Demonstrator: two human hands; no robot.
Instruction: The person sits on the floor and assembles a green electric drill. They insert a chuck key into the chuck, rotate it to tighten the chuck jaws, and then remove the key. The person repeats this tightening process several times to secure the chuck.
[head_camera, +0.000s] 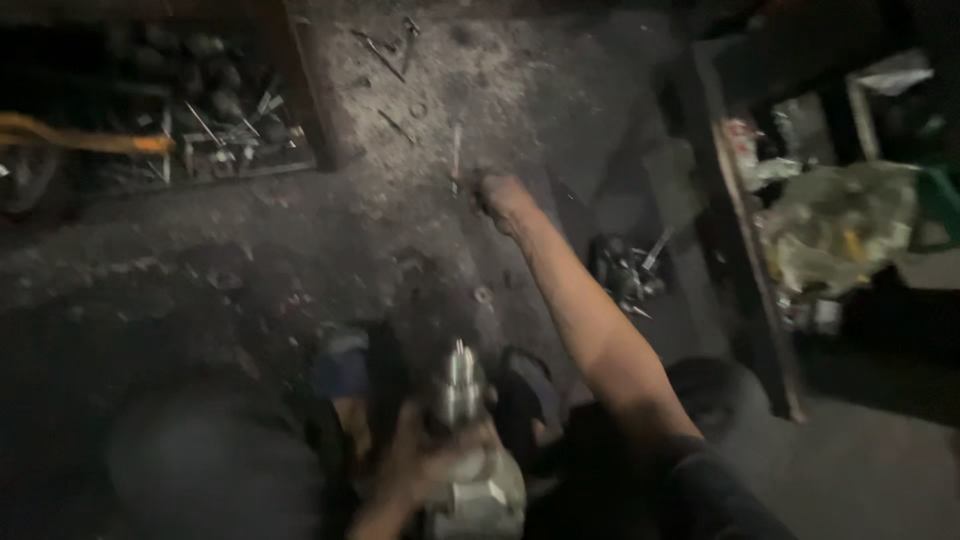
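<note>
Blurred silver metal part (462, 395), left hand (420, 465) gripping

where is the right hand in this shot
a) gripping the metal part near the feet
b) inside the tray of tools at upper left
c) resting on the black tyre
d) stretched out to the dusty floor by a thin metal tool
d: the right hand is at the end of an outstretched arm, down on the dusty floor beside a thin metal tool, while the left hand holds the metal part close in.
</note>
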